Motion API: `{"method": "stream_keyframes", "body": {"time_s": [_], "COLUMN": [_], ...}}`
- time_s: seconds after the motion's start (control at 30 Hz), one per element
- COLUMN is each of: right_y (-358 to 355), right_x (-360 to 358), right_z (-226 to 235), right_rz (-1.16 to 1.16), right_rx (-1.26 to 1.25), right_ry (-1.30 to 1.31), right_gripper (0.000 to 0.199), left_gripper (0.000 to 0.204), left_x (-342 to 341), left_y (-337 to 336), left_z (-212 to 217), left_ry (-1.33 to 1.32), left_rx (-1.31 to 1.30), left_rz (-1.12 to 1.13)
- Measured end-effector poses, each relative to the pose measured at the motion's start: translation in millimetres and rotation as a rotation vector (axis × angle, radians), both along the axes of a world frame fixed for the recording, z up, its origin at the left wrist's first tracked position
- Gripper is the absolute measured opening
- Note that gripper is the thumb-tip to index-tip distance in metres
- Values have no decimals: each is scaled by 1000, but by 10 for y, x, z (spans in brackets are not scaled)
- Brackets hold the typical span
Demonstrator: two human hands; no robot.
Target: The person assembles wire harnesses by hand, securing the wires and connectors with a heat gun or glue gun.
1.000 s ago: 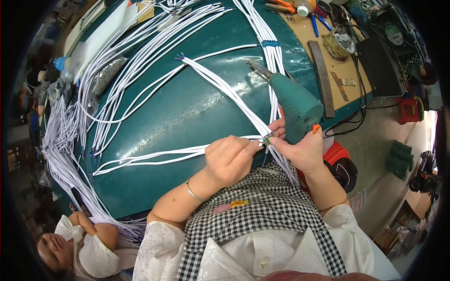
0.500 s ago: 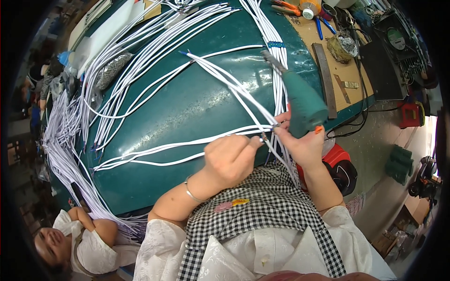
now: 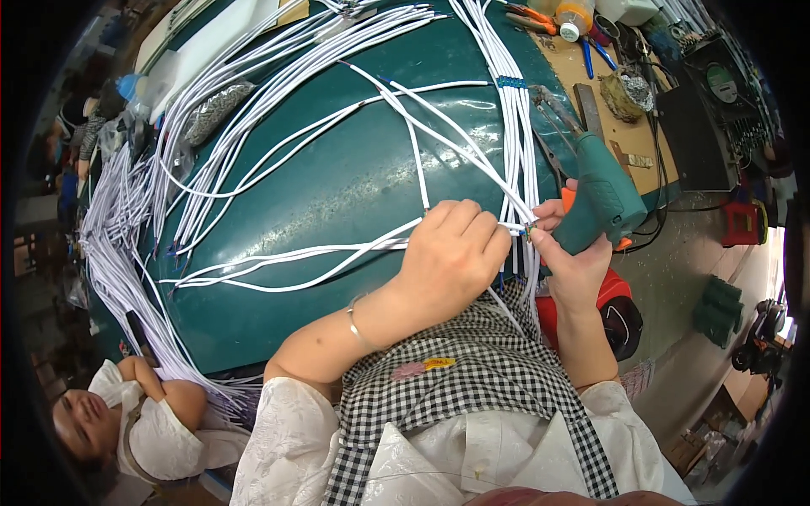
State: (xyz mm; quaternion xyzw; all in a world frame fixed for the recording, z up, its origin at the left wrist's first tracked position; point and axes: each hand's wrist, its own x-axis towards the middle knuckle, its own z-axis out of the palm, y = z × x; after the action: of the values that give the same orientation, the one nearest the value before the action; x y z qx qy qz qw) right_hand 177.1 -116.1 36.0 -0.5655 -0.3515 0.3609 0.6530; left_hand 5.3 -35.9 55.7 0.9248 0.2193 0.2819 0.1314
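Head view: a single white cable (image 3: 419, 164) now stands apart, reaching the curled left hand (image 3: 456, 260), grip hidden. The right hand (image 3: 578, 260) pinches other white cables (image 3: 515, 203) at the surface (image 3: 236, 325) edge, cradling a green soldering gun (image 3: 603, 194). Strands appear to be separating.

Green pistol-shaped tool (image 3: 606, 196): shifted right, tip now past the banded cable bundle (image 3: 513, 118). One white cable (image 3: 418, 160): now split from its group, reaching the left hand (image 3: 451, 257).

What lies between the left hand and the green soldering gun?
The head view shows white cables and the fingers of the right hand between the left hand and the green soldering gun.
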Motion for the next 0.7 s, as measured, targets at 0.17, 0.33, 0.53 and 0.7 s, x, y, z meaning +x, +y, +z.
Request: {"method": "stream_keyframes", "body": {"time_s": [0.17,0.33,0.53,0.7], "right_y": [-48,-97,-119,-100], "right_x": [-5,18,2,9], "right_z": [55,-1,-186,-144], "right_rz": [36,39,-5,22], "right_rx": [-11,-68,-5,-15], "right_ry": [22,-11,-161,-156], "right_gripper": [74,76,49,43], "left_gripper": [15,15,15,15], "left_x": [69,130,154,201], "left_y": [20,-23,-31,-43], "left_z": [-214,-280,-286,-335], "left_ry": [-120,-196,-214,-261], "left_rx": [31,-260,-293,-207], "left_rz": [0,46,68,59]}}
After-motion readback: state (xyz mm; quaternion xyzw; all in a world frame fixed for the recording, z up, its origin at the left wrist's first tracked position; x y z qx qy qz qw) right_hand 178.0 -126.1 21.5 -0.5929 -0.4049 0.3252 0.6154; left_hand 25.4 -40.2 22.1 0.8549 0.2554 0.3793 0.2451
